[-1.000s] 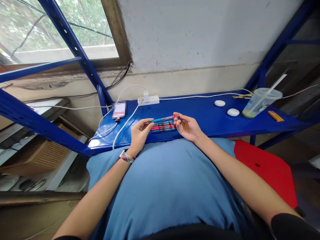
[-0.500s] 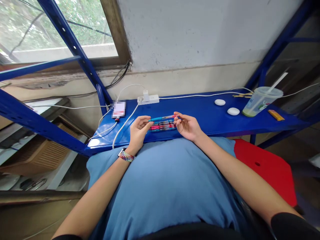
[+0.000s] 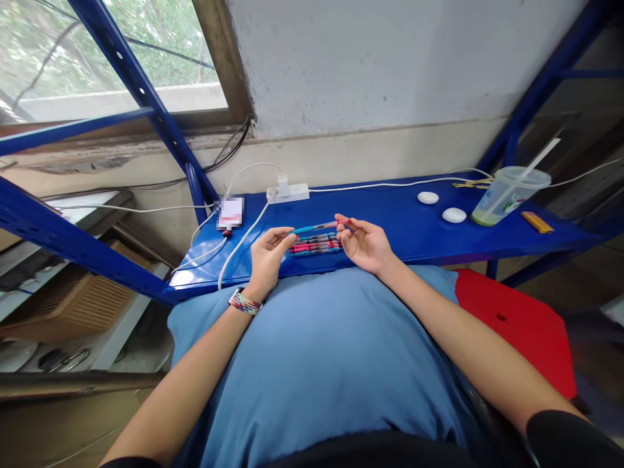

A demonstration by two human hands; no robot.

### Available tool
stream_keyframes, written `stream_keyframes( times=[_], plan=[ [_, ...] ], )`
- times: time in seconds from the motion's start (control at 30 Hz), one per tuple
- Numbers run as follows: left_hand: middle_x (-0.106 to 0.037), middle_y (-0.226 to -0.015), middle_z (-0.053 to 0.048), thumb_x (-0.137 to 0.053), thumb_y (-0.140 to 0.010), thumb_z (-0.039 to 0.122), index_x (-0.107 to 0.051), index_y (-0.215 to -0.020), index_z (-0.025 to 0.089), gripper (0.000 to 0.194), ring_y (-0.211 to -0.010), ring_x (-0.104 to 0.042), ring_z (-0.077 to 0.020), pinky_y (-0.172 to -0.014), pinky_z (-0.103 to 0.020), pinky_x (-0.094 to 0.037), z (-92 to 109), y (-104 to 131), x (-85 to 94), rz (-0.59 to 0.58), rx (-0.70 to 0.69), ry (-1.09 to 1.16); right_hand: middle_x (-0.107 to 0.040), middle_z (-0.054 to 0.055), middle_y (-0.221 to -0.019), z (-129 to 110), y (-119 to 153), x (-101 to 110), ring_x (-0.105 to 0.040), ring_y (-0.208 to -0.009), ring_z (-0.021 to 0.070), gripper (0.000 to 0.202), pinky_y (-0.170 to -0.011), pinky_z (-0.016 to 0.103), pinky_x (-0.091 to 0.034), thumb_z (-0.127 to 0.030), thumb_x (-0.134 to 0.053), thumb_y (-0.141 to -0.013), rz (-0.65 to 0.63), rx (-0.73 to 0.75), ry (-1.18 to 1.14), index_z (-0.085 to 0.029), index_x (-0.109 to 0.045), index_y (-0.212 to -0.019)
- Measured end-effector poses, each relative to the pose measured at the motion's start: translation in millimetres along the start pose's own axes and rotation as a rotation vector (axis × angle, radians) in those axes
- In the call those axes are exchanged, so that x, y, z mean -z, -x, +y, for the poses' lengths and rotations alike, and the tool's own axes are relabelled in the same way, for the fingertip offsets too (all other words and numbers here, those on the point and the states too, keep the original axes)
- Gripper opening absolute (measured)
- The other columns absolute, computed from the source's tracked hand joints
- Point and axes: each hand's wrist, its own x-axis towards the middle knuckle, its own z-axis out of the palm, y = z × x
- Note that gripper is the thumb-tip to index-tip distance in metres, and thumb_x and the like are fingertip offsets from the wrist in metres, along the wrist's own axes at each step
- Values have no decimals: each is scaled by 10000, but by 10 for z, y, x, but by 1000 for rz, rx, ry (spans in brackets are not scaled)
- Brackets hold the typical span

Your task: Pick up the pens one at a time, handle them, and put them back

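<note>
Between my two hands I hold a pen [image 3: 314, 229] level, its barrel blue on the left and clear toward a red or pink right end. My left hand [image 3: 269, 257] pinches the blue end between thumb and fingers. At the other end, my right hand [image 3: 366, 244] has thumb and fingertips closed on the red part. Just below the held pen, several more pens [image 3: 316, 247] with pink and blue parts lie side by side on the blue shelf [image 3: 385, 218]. My fingers partly cover the ends of the row.
A white power strip [image 3: 295, 192] with a charger and cables lies at the back. Two white oval objects [image 3: 453, 215], a plastic cup [image 3: 507, 198] with a straw and an orange packet [image 3: 537, 222] are on the right. A red stool [image 3: 521, 325] stands at the lower right.
The right end of the pen sits slightly higher and more red shows at my right fingertips. Both hands stay in nearly the same place.
</note>
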Motion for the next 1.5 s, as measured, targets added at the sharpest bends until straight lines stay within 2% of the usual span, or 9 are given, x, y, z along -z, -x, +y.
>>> stream_keyframes(
  times=[0.17,0.33,0.5,0.67,0.8,0.97,1.1,1.27,1.5],
  plan=[
    [-825,-974,-62,-922,-842,409,-828,-1076,220,316,-968,-809,-243,-943,-389,-644,4,4,-9,-1,5,-1,-743,46,-764,5,7,-31,-721,-658,108,122,-652,138,-659,-128,-604,-1018,25,16,4,-146,-721,-1047],
    [-823,-976,-60,-925,-833,412,-827,-1063,222,314,-963,-809,-242,-932,-386,-648,24,11,-21,11,9,5,-771,37,-838,12,11,-32,-754,-713,121,180,-705,182,-693,-134,-599,-1008,3,28,1,-156,-725,-1135],
    [-820,-957,-53,-925,-834,414,-827,-1062,230,310,-954,-807,-234,-931,-376,-647,32,9,-23,11,9,16,-752,33,-789,14,15,-23,-737,-681,121,138,-655,158,-676,-106,-626,-988,17,17,6,-169,-722,-1064],
    [-819,-960,-51,-926,-828,417,-823,-1050,227,310,-948,-806,-231,-927,-373,-648,32,6,-20,15,14,17,-772,59,-842,7,15,-17,-749,-702,129,172,-688,188,-692,-134,-590,-1010,8,11,-8,-142,-724,-1118],
    [-822,-970,-54,-922,-832,430,-817,-1063,223,328,-960,-809,-237,-938,-379,-645,36,8,-20,16,17,3,-752,39,-785,4,10,-19,-740,-674,125,135,-652,163,-674,-111,-631,-971,8,-5,9,-152,-720,-1065],
    [-822,-971,-55,-914,-844,419,-819,-1060,224,306,-959,-809,-234,-933,-376,-643,31,10,-18,7,9,-8,-758,36,-814,10,13,-38,-744,-698,120,174,-673,176,-685,-130,-607,-989,22,14,-4,-159,-717,-1119],
    [-823,-981,-59,-909,-845,423,-816,-1070,227,313,-975,-811,-245,-950,-394,-645,22,5,-11,3,10,-23,-746,31,-773,10,19,-36,-726,-662,120,120,-636,161,-666,-122,-647,-959,43,16,36,-171,-720,-1040],
    [-821,-964,-55,-909,-849,422,-816,-1057,226,300,-960,-809,-237,-944,-388,-643,19,5,-10,6,5,-19,-779,72,-867,5,39,-50,-749,-719,139,231,-702,199,-687,-183,-594,-978,19,18,1,-124,-737,-1150],
    [-824,-972,-58,-923,-838,430,-818,-1063,222,324,-974,-810,-237,-949,-382,-642,26,12,-11,1,14,-5,-736,50,-763,5,44,-91,-716,-657,124,129,-634,158,-662,-104,-620,-964,63,4,-18,-148,-722,-1029]
  ],
)
